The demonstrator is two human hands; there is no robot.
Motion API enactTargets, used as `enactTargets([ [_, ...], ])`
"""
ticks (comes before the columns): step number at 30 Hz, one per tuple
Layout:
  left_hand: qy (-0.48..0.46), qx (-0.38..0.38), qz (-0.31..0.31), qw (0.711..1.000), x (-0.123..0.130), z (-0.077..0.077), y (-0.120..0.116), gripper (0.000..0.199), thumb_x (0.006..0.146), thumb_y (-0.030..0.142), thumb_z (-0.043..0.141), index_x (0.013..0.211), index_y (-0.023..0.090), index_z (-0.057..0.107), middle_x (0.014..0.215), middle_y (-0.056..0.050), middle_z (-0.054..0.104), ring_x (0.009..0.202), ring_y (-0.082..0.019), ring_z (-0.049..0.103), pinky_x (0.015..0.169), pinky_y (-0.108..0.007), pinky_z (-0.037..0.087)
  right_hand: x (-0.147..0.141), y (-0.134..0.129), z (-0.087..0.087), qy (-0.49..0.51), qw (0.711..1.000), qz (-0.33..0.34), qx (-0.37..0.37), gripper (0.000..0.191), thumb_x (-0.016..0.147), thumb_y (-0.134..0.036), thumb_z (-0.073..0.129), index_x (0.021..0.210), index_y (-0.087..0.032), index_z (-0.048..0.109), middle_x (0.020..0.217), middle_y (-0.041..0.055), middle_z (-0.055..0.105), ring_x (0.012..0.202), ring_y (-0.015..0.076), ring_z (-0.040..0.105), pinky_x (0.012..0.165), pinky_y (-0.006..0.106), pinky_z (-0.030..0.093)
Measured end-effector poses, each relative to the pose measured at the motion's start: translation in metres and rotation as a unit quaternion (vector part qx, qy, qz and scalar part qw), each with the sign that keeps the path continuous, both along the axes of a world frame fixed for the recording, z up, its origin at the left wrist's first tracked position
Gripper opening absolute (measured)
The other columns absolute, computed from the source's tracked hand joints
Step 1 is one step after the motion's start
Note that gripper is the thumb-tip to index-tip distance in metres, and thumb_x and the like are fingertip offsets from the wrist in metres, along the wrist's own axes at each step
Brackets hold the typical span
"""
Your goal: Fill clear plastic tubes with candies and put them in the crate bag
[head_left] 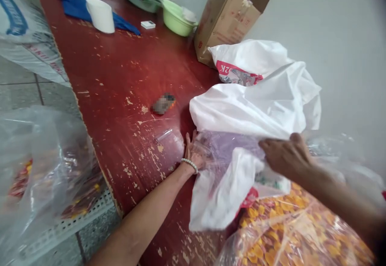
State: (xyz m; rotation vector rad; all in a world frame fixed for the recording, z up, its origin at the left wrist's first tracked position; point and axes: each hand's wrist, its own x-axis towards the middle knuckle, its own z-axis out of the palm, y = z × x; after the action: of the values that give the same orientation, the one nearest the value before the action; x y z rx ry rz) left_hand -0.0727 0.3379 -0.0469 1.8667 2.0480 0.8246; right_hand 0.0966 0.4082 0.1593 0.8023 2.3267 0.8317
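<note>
A white sack (pixel 247 107) lies on the red table, with purple contents (pixel 229 147) in clear plastic showing at its mouth. At the left side of this bundle is my left hand (pixel 196 153), a beaded bracelet at its wrist; its visible fingers are stretched apart against the plastic, the rest partly covered by clear film. My right hand (pixel 285 153) is closed on the sack's upper edge, knuckles up, fingertips hidden. A loose white flap (pixel 232 193) hangs toward me between the arms. Below it, a clear bag of orange and reddish pieces (pixel 280 229) fills the lower right.
The worn red table (pixel 126 69) holds a blurred-out phone-like object (pixel 163 104), a white mug-like container (pixel 101 15) on blue cloth (pixel 75 6), a green basin (pixel 177 20) and a cardboard box (pixel 229 20). Bagged goods (pixel 54 169) stand left of the table edge.
</note>
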Motion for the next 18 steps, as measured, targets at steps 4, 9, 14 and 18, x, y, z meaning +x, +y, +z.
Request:
enactTargets([
  [4, 0.033, -0.004, 0.032, 0.999, -0.003, -0.002, 0.006, 0.056, 0.080, 0.052, 0.049, 0.130, 0.026, 0.050, 0.151, -0.012, 0.027, 0.137, -0.042, 0.019, 0.105, -0.066, 0.005, 0.018, 0.069, -0.004, 0.004, 0.993, -0.095, 0.072, 0.035, 0.073, -0.001, 0.045, 0.100, -0.016, 0.061, 0.096, 0.0130, 0.066, 0.087, 0.0292, 0.058, 0.078, 0.050, 0.032],
  [9, 0.037, -0.029, 0.035, 0.998, -0.007, 0.005, 0.006, 0.056, 0.080, 0.048, 0.051, 0.132, 0.026, 0.046, 0.149, -0.012, 0.030, 0.135, -0.043, 0.021, 0.103, -0.068, 0.008, 0.028, 0.090, -0.020, 0.071, 0.985, -0.152, 0.050, 0.045, 0.074, -0.006, 0.046, 0.116, -0.016, 0.057, 0.116, 0.0152, 0.061, 0.106, 0.0331, 0.052, 0.079, 0.051, 0.038],
  [14, 0.037, -0.039, -0.009, 0.999, -0.003, 0.012, -0.002, 0.077, 0.062, 0.047, 0.071, 0.128, 0.016, 0.049, 0.142, -0.021, 0.036, 0.136, -0.044, 0.018, 0.108, -0.062, 0.010, -0.004, 0.002, -0.009, 0.264, 0.959, -0.012, 0.098, 0.048, 0.084, -0.004, 0.035, 0.128, -0.015, 0.049, 0.126, 0.0132, 0.057, 0.111, 0.0286, 0.053, 0.103, 0.064, 0.017],
  [18, 0.028, -0.064, 0.007, 0.998, 0.004, 0.023, -0.011, 0.046, 0.083, 0.027, 0.052, 0.125, 0.010, 0.050, 0.138, -0.025, 0.040, 0.130, -0.040, 0.032, 0.105, -0.054, 0.025, -0.040, -0.107, -0.051, 0.300, 0.946, 0.101, -0.073, 0.051, 0.087, -0.029, 0.048, 0.137, -0.026, 0.039, 0.143, 0.0054, 0.042, 0.129, 0.0302, 0.037, 0.107, 0.061, 0.017],
])
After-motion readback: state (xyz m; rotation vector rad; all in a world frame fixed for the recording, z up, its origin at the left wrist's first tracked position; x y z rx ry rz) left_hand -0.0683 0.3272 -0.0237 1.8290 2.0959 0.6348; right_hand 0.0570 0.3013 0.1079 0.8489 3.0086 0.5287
